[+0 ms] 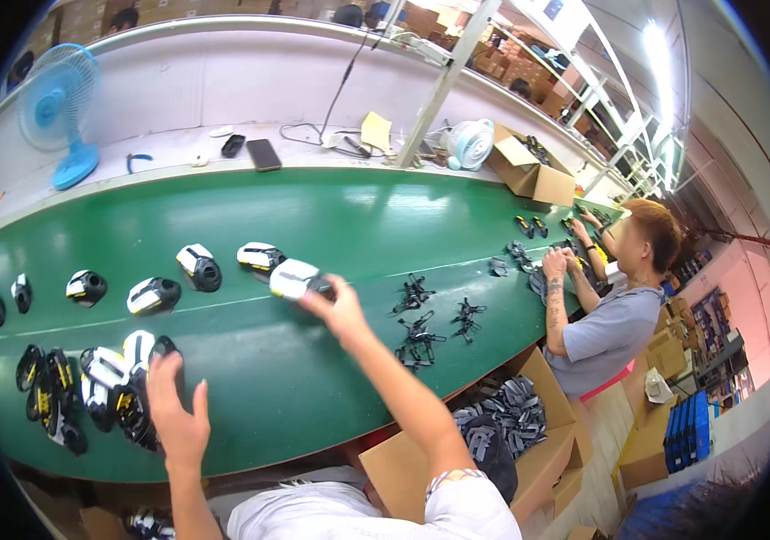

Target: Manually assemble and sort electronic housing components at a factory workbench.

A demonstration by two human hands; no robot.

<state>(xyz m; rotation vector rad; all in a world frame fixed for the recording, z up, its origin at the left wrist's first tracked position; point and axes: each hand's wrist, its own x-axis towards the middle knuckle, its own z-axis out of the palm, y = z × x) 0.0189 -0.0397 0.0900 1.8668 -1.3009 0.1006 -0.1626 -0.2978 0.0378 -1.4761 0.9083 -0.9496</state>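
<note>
Right hand grips a white-and-black shell at the green tabletop

The right hand [342, 311] has its fingers closed on the dark end of the white-and-black shell [295, 281], which is just beside a similar shell [261, 256] in a row across the tabletop [313, 387]. The left hand [180, 414], fingers open and thumb apart, is at a cluster of shells [108, 369]; contact is unclear. Black parts [419, 331] lie to the right, near a co-worker [614, 324].

Grn desk [295, 414]: blk/wht plastic shells [153, 295] in row, more piled nr L; spindly blk parts [420, 329] R of ctr.
</note>
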